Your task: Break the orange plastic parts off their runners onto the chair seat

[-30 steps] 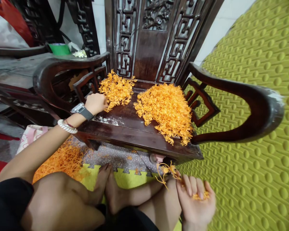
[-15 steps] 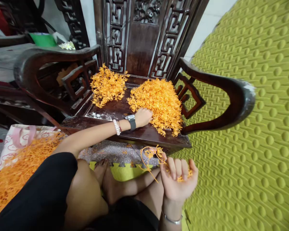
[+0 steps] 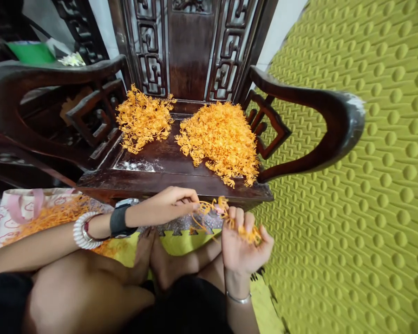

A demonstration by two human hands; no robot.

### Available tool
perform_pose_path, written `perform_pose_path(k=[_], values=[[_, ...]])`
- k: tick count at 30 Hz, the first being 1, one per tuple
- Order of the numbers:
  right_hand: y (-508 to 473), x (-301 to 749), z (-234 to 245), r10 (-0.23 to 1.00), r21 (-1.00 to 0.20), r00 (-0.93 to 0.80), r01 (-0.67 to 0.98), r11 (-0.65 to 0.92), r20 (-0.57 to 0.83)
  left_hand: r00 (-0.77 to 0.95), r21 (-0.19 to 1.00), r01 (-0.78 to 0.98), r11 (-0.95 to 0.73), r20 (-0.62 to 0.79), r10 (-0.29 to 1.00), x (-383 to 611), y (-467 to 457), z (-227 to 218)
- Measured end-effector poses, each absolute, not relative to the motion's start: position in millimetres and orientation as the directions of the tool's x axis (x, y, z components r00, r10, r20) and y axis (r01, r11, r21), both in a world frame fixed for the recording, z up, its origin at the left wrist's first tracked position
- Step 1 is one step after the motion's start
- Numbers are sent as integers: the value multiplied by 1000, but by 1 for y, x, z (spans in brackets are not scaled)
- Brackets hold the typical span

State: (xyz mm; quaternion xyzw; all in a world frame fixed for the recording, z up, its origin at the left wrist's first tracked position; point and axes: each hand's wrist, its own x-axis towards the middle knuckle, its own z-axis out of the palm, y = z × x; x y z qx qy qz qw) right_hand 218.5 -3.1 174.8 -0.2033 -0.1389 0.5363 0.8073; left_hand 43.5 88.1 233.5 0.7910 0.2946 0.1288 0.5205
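My left hand (image 3: pixel 169 204), with a black watch at its wrist, reaches in front of the chair seat. Its fingers are pinched at one end of a thin orange stem (image 3: pixel 205 206). Palm up, my right hand (image 3: pixel 242 250) curls around a small bunch of orange stems with frilly tips (image 3: pixel 250 235). Thin strands hang between the two hands. A large pile of the same frilly orange pieces (image 3: pixel 223 139) lies on the dark wooden chair seat (image 3: pixel 156 178), beyond both hands. To its left lies a smaller pile (image 3: pixel 144 120).
The carved chair has curved arms on the left (image 3: pixel 66 76) and right (image 3: pixel 320 106). A cloth bag (image 3: pixel 12 218) with loose orange strands (image 3: pixel 62 213) stands at lower left. A bumpy yellow-green mat (image 3: pixel 369 222) covers the right side. White powder marks the seat.
My left hand has left the large pile and come down beside my right hand. My right hand keeps its bunch and has shifted slightly up and left. The view has also shifted.
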Motion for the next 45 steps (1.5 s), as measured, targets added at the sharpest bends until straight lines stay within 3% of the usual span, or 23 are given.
perform_pose_path(k=[5, 9, 11, 14, 16, 18, 21, 22, 24, 26, 29, 36, 41, 45], values=[[-6, 227, 140, 908, -756, 411, -617, 217, -75, 697, 905, 344, -252, -66, 714, 35, 92, 241], [0, 239, 140, 918, -895, 380, -360, 262, 116, 708, 844, 421, -331, -78, 701, 37, 91, 239], [10, 236, 153, 950, -929, 205, -237, 283, 237, 762, 814, 415, -406, -66, 645, 42, 87, 238], [25, 221, 173, 962, -963, -116, -144, 230, 247, 811, 762, 352, -543, 41, 583, 47, 76, 243], [29, 212, 182, 957, -978, -217, -117, 171, 193, 789, 659, 386, -646, 128, 601, 46, 67, 250], [25, 207, 188, 949, -989, -282, -80, 123, 141, 774, 482, 448, -753, 212, 597, 40, 57, 258], [14, 208, 192, 877, -998, -476, -17, 69, 68, 814, 274, 442, -854, 278, 510, 29, 47, 266], [11, 208, 193, 842, -998, -536, -12, 57, 54, 830, 281, 424, -861, 259, 493, 25, 45, 268], [8, 206, 192, 808, -998, -585, -33, 61, 69, 848, 411, 415, -812, 148, 509, 21, 45, 269], [9, 202, 190, 844, -990, -518, -76, 118, 140, 851, 581, 410, -703, 34, 525, 20, 47, 267], [13, 194, 185, 893, -982, -408, -106, 159, 189, 831, 737, 383, -557, -12, 556, 22, 53, 262], [11, 189, 180, 914, -995, -395, 1, 102, 93, 733, 851, 437, -292, -150, 663, 22, 62, 251], [3, 198, 180, 840, -998, -542, 57, 6, -26, 694, 884, 370, -287, -57, 718, 22, 62, 242], [0, 198, 181, 863, -999, -504, 39, -4, -23, 738, 949, 310, -63, -198, 646, 24, 63, 236]])
